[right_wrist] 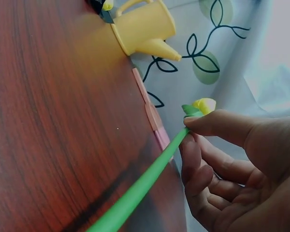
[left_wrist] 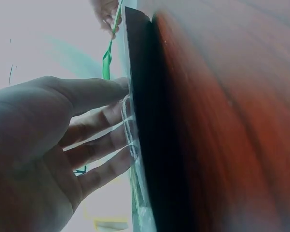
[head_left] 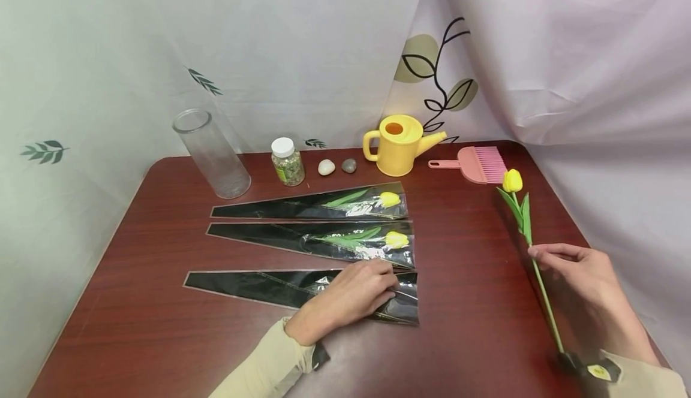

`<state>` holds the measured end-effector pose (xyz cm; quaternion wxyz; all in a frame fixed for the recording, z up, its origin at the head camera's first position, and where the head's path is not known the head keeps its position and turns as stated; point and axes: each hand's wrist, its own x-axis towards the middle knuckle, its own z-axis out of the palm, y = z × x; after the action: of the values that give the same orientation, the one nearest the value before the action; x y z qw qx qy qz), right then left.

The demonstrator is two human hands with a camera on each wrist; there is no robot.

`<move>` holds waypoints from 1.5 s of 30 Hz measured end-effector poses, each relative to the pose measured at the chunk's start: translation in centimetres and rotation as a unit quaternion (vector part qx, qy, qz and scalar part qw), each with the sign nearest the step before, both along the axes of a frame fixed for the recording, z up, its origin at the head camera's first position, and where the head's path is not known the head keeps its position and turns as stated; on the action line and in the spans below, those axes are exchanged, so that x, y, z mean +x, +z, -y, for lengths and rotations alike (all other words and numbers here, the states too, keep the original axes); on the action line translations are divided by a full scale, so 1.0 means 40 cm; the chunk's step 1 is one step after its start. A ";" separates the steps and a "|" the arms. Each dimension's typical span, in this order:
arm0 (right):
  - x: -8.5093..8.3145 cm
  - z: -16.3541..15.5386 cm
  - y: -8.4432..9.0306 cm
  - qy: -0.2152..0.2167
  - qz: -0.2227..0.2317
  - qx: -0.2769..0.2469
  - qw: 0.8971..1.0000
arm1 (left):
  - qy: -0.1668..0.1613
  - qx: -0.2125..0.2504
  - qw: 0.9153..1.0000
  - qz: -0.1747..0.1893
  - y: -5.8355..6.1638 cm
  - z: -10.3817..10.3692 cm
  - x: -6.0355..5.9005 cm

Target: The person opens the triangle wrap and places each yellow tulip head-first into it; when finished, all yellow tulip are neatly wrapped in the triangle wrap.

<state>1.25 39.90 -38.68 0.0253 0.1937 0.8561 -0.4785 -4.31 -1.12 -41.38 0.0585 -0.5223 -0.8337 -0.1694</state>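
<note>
My right hand (head_left: pixel 580 269) pinches the green stem of a yellow tulip (head_left: pixel 513 181) between thumb and fingertips. The flower points up and away at the table's right side; its stem (right_wrist: pixel 140 186) runs back toward the wrist. My left hand (head_left: pixel 358 290) rests on the nearest black-backed clear flower sleeve (head_left: pixel 237 281), near its wide end. In the left wrist view, thumb and spread fingertips of the left hand (left_wrist: pixel 63 140) touch the sleeve's clear film. Two more sleeves lie behind it, an upper sleeve (head_left: pixel 254 210) and a middle sleeve (head_left: pixel 254 233), each with a yellow tulip inside.
Along the back stand a clear glass cylinder vase (head_left: pixel 216 158), a white-capped jar (head_left: pixel 288 167) and a yellow watering can (head_left: pixel 398 152). A white stone (head_left: pixel 326 167), a grey stone (head_left: pixel 349 165) and a pink brush with dustpan (head_left: pixel 475 165) lie there too. Curtains border the table (head_left: pixel 135 254).
</note>
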 end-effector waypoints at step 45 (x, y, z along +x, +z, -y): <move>0.117 0.325 -0.077 -0.135 -0.076 -0.423 0.893 | 0.040 0.070 0.995 0.053 -0.010 -0.002 -0.018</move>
<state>5.93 26.90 -41.75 -0.0253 0.2410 0.5379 -0.8074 -5.04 -1.03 -41.77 0.0572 -0.4733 -0.8419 -0.2527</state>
